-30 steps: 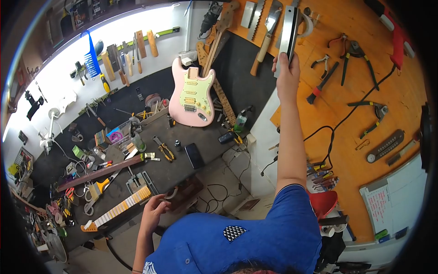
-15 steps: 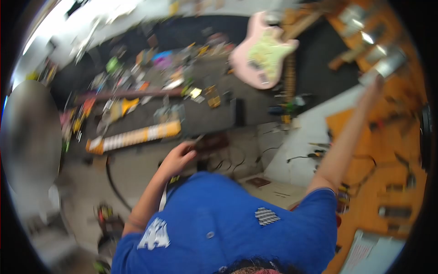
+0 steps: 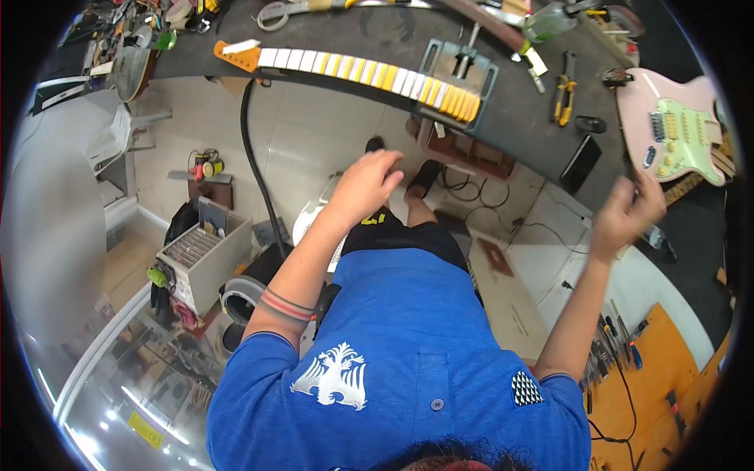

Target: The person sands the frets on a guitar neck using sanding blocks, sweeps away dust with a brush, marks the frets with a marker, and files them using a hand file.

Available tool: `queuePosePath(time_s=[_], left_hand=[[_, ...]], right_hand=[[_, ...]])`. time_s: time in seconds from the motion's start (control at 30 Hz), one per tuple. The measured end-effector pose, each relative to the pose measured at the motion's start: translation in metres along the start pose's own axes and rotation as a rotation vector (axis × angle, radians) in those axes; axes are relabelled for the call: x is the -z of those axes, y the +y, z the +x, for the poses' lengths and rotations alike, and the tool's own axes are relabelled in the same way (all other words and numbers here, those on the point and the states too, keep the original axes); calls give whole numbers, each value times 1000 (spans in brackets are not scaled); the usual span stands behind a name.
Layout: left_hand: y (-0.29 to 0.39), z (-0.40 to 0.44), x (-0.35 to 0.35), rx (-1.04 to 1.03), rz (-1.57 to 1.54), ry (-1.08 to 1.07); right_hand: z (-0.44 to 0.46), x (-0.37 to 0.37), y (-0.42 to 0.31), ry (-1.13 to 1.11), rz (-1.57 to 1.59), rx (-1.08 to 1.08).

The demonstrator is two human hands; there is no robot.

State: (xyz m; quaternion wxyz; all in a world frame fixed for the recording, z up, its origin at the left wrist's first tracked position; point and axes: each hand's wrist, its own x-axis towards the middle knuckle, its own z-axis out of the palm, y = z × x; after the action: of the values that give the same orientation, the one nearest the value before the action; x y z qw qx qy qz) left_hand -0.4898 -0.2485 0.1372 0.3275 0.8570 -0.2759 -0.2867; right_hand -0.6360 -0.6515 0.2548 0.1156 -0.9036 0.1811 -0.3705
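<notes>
Pink, at far right of the dark surface (image 3: 520, 118): guitar body (image 3: 674, 129), near a phone (image 3: 580, 164) by the front edge. Possible mishap: fall of the phone from a stray brush of the right grip (image 3: 627, 218). Left grip (image 3: 364, 188): half spread, empty, clear of the striped guitar neck (image 3: 351, 67) along that edge. Right grip: half curled, blurred; hold or contact impossible to tell.

Location type: guitar workshop. Beyond the left hand (image 3: 367, 188), a neck (image 3: 353, 69) with white and yellow strips across it lies on the dark bench (image 3: 518, 114), one end at a vise (image 3: 455, 59). Just beyond the right hand (image 3: 628, 216) is a pink guitar (image 3: 638, 102). Pliers (image 3: 564, 94) lie farther beyond and left of that hand. Nearer the body than that hand, hand tools (image 3: 616, 345) line an orange board (image 3: 664, 345).
</notes>
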Motion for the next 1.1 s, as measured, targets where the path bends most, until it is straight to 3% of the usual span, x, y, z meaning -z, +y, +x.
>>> queuePosePath(time_s=[0.07,0.17,0.37,0.7,0.9,1.1], left_hand=[[-13,15,8,-41,88,59],[-32,52,24,-185,208,224],[-67,123,38,-462,362,445],[-89,153,26,-671,375,325],[-85,148,15,-651,393,383],[-87,130,22,-621,313,312]], right_hand=[[-35,-71,-14,-287,118,-61],[-76,-167,15,-414,225,-96],[-101,-276,41,-270,13,-41],[-107,-286,50,-236,-91,17],[-109,-283,45,-266,-111,-57],[-111,-282,46,-271,-150,-78]])
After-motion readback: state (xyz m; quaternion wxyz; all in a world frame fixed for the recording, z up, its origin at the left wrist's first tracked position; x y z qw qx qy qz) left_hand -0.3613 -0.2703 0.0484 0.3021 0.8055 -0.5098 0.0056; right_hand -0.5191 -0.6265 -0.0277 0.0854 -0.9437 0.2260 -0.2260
